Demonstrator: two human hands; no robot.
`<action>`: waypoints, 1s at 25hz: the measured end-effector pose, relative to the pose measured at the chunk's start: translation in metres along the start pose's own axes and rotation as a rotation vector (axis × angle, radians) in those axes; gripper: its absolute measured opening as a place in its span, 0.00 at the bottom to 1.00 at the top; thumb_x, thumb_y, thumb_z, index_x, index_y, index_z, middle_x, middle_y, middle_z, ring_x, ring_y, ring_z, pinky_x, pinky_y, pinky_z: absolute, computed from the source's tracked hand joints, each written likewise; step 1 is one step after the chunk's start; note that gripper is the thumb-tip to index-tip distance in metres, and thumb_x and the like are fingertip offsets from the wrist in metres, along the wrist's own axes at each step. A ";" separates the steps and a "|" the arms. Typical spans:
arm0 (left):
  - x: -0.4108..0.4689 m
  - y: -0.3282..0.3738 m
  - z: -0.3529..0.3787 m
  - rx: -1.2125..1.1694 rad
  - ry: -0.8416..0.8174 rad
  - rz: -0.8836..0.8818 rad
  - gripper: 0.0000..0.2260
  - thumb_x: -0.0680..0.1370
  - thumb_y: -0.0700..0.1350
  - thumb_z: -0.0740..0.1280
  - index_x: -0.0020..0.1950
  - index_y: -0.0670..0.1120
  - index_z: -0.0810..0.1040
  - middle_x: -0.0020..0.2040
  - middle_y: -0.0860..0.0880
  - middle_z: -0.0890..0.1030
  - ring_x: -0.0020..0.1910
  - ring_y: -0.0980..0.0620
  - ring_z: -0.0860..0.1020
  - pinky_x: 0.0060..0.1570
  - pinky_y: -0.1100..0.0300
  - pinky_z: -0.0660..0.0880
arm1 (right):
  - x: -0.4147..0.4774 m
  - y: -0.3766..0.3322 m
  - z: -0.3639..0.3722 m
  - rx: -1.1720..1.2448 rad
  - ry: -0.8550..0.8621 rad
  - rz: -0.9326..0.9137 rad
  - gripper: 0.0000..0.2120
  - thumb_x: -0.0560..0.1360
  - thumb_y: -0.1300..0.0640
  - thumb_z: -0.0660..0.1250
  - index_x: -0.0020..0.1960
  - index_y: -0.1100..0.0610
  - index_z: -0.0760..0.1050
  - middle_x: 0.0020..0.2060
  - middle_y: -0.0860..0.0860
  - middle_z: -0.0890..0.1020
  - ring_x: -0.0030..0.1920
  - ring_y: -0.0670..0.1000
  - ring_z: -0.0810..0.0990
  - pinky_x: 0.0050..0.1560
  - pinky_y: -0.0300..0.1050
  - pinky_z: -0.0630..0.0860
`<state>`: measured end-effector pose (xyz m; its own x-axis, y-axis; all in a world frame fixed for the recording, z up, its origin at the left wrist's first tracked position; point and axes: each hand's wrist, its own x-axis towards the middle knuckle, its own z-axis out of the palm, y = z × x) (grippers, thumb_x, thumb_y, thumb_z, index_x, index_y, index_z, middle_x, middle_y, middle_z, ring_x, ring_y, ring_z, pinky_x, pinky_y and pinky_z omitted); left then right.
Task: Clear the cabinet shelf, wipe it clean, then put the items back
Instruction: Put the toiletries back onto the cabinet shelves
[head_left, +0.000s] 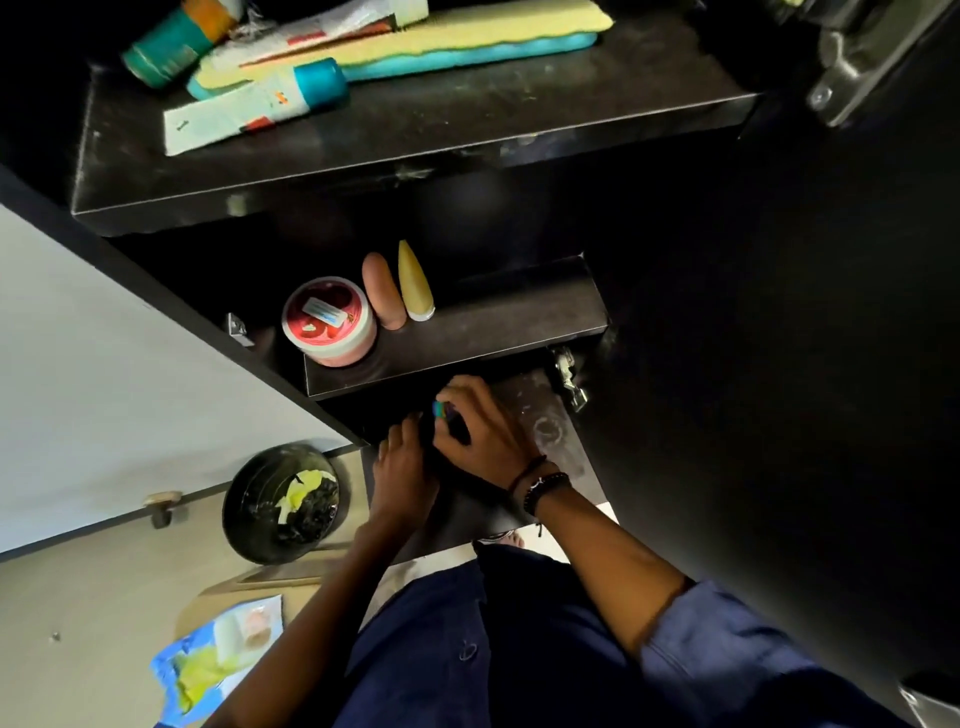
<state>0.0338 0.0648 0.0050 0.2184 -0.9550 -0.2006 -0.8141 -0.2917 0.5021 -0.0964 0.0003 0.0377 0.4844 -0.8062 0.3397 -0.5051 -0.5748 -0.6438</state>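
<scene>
Both hands reach onto the lowest cabinet shelf (540, 415), a dark board with dusty smears. My right hand (480, 431) is closed around a small dark object with a green-blue tip (441, 410). My left hand (402, 470) rests beside it at the shelf's front, fingers pointing into the shadow; what it touches is hidden. On the middle shelf (493, 327) stand a red-lidded round tub (328, 321), a brown bottle (384, 291) and a yellow bottle (415, 280). The top shelf (415, 130) carries tubes, a teal can and a yellow-blue cloth (441, 39).
A black bin (285, 504) with yellow scraps stands on the floor to the left. A blue and yellow packet (218, 660) lies on the floor near my knee. The open cabinet door (779, 364) fills the right side, with hinges (569, 379) on it.
</scene>
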 end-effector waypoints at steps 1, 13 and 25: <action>-0.001 -0.003 -0.005 -0.029 0.025 0.003 0.27 0.69 0.35 0.64 0.68 0.39 0.66 0.58 0.38 0.72 0.55 0.36 0.72 0.54 0.43 0.72 | 0.012 -0.013 -0.002 0.024 0.064 -0.038 0.14 0.71 0.58 0.67 0.55 0.61 0.74 0.55 0.57 0.76 0.53 0.55 0.79 0.54 0.46 0.78; -0.027 -0.004 -0.100 -0.291 0.456 0.196 0.19 0.78 0.39 0.60 0.69 0.44 0.65 0.65 0.44 0.72 0.64 0.48 0.70 0.65 0.53 0.68 | 0.083 -0.142 -0.074 0.076 0.707 -0.337 0.12 0.71 0.66 0.69 0.52 0.70 0.77 0.52 0.64 0.77 0.53 0.55 0.77 0.48 0.49 0.79; -0.065 -0.007 -0.138 -0.414 0.431 0.322 0.22 0.78 0.43 0.63 0.71 0.49 0.62 0.69 0.49 0.69 0.68 0.51 0.67 0.67 0.52 0.69 | 0.122 -0.192 -0.132 -0.176 0.803 -0.027 0.08 0.75 0.59 0.67 0.52 0.60 0.80 0.59 0.56 0.77 0.58 0.54 0.75 0.58 0.36 0.70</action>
<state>0.1000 0.1214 0.1306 0.2643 -0.9087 0.3230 -0.6203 0.0963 0.7784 -0.0350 -0.0068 0.2935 -0.1273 -0.6082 0.7835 -0.6379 -0.5548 -0.5342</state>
